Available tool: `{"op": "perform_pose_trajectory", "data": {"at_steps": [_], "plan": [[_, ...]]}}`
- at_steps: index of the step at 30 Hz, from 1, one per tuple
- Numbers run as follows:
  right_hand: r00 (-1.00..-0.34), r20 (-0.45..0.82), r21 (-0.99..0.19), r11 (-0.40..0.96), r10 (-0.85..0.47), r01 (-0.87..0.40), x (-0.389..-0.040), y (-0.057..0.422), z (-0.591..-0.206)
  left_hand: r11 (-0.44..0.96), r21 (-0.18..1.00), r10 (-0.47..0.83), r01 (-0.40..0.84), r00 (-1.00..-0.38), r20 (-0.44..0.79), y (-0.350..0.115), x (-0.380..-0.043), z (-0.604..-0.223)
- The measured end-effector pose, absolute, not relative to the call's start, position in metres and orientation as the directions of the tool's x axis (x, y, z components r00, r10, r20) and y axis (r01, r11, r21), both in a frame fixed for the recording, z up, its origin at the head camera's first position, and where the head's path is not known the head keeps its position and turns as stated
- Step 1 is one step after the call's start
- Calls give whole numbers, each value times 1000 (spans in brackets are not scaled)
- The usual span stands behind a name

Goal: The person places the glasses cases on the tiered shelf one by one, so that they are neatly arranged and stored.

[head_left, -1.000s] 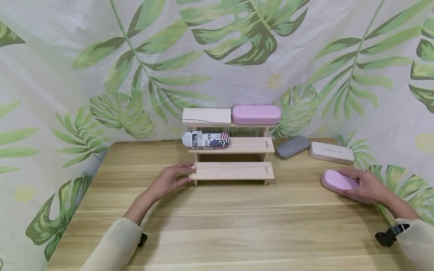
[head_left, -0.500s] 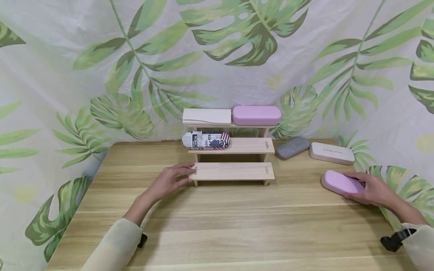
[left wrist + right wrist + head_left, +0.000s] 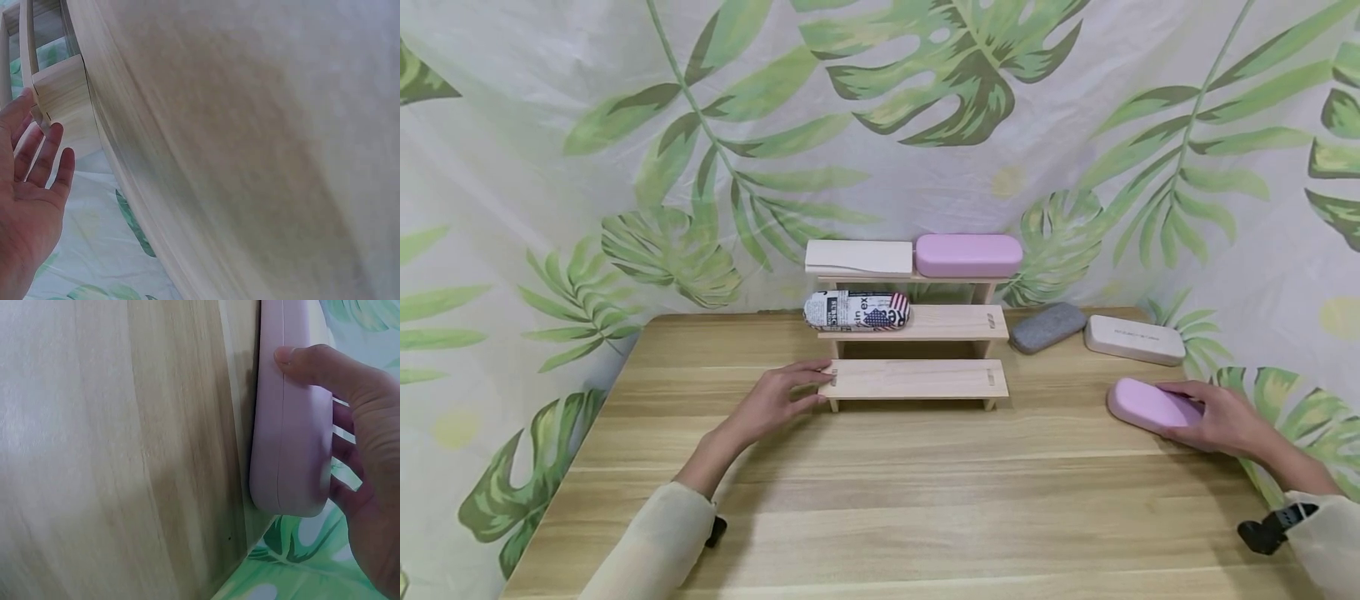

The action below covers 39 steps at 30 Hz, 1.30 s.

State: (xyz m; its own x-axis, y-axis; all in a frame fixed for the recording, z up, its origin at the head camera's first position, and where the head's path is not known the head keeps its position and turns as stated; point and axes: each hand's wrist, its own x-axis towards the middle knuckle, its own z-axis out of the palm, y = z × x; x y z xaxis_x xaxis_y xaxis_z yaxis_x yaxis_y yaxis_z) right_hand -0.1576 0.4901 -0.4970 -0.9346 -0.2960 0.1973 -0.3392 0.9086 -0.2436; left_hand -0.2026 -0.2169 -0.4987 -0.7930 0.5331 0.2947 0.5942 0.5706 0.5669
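Six cases are showing around one three-step wooden stand (image 3: 917,335). The white case (image 3: 859,258) and one pink case (image 3: 968,255) are sitting side by side on the top step; one print-patterned case (image 3: 856,311) is lying on the left half of the middle step. One grey case (image 3: 1047,327) and one off-white case (image 3: 1133,340) are lying on the tabletop (image 3: 925,492), right of the stand. The second pink case (image 3: 1150,407) is standing out nearer the person, close to the right edge; the right hand (image 3: 1225,421) is gripping it, thumb on one side and fingers on the other. The left hand (image 3: 778,400) is touching the left end of the bottom step (image 3: 917,379), its fingers loosely extended.

Open room is spreading over the middle step's right half, along the bottom step and across the wood before it. The tabletop's back edge is running close behind the stand, against leaf-printed fabric (image 3: 940,183).
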Motion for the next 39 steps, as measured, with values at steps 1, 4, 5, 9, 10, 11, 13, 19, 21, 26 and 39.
{"op": "perform_pose_trajectory", "data": {"at_steps": [1, 4, 5, 9, 10, 11, 13, 19, 21, 26, 39], "plan": [[-934, 197, -241, 909, -297, -340, -158, 489, -496, 570, 567, 533, 595, -793, 296, -217, -203, -498], [-931, 196, -248, 903, -308, -351, -159, 483, -494, 570, 569, 532, 592, -794, 293, -216, -203, -498], [-928, 195, -251, 899, -316, -359, -160, 481, -493, 572, 570, 532, 590, -795, 290, -216, -203, -498], [-917, 197, -258, 884, -347, -390, -164, 471, -488, 578, 576, 528, 578, -803, 277, -216, -202, -497], [-914, 200, -256, 882, -352, -395, -165, 469, -487, 579, 578, 527, 575, -805, 273, -216, -202, -496], [-911, 202, -252, 879, -361, -404, -166, 466, -485, 581, 579, 526, 573, -806, 270, -216, -202, -496], [-905, 206, -249, 875, -372, -416, -168, 462, -483, 582, 581, 525, 568, -809, 264, -215, -202, -496], [-886, 221, -245, 856, -408, -455, -172, 451, -476, 582, 588, 523, 561, -813, 258, -215, -202, -495], [-876, 231, -234, 850, -423, -472, -173, 447, -474, 581, 589, 523, 562, -812, 259, -216, -202, -496], [-862, 245, -231, 837, -444, -497, -175, 437, -468, 585, 583, 525, 564, -811, 259, -217, -202, -498], [-795, 335, -206, 784, -506, -586, -184, 416, -453, 576, 575, 527, 582, -801, 283, -218, -204, -503]]}}
